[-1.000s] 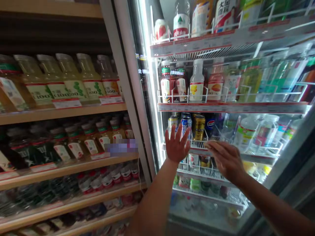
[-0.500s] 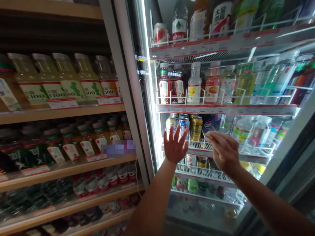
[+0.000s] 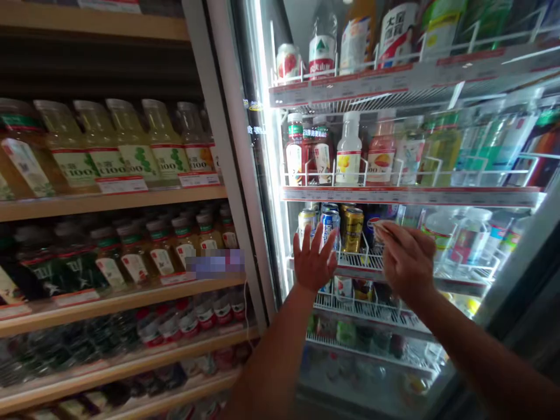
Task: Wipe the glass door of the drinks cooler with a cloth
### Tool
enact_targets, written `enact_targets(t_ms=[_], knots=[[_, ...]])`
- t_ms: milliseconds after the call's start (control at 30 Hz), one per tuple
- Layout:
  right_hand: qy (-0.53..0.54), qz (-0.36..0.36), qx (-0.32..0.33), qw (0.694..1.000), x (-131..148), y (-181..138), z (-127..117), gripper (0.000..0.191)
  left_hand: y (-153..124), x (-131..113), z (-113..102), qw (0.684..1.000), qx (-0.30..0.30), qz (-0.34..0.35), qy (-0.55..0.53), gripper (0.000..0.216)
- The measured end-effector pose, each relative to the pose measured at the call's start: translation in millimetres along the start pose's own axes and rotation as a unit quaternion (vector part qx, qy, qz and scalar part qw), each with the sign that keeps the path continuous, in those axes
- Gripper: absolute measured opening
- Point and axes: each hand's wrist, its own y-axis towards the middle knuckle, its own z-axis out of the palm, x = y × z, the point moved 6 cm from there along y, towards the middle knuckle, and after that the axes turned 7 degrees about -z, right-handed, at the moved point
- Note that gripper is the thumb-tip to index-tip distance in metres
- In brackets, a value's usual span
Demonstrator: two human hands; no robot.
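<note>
The left hand point(image 3: 314, 263) is raised with its fingers spread wide, palm toward the glass door point(image 3: 345, 379) and seemingly flat against it; it grips nothing. To its right, well apart, the right hand point(image 3: 406, 259) has its fingers bent and pinched together on a pale wad point(image 3: 381, 228), which sits at their tips, up at the glass; its material is too small to tell. A metal frame point(image 3: 238, 175) edges the fridge, with wooden shelves point(image 3: 118, 291) of bottles to its left. Behind the glass, a blue can point(image 3: 329, 224) stands beyond the left fingertips, a gold can point(image 3: 352, 230) between the hands, and a dark bottle point(image 3: 371, 226) just beside the wad. Juice bottles point(image 3: 349, 151) line the wire shelf above.
</note>
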Motion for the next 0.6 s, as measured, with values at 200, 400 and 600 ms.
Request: enact_targets(t_ms=[200, 400, 600], knots=[[0.101, -0.118, 0.166, 0.974, 38.3, -33.1, 20.9, 0.071, -0.9, 0.4, 0.0, 1.0, 0.006, 0.001, 0.005, 0.064], [0.006, -0.004, 0.029, 1.0, 1.7, -2.5, 3.9, 0.065, -0.6, -1.7, 1.3, 1.0, 0.0, -0.002, 0.016, 0.065], [0.108, -0.108, 0.187, 0.97, 32.2, -39.4, 16.7, 0.073, -3.6, 8.5, -7.5, 0.998, 0.056, -0.011, -0.002, 0.062]])
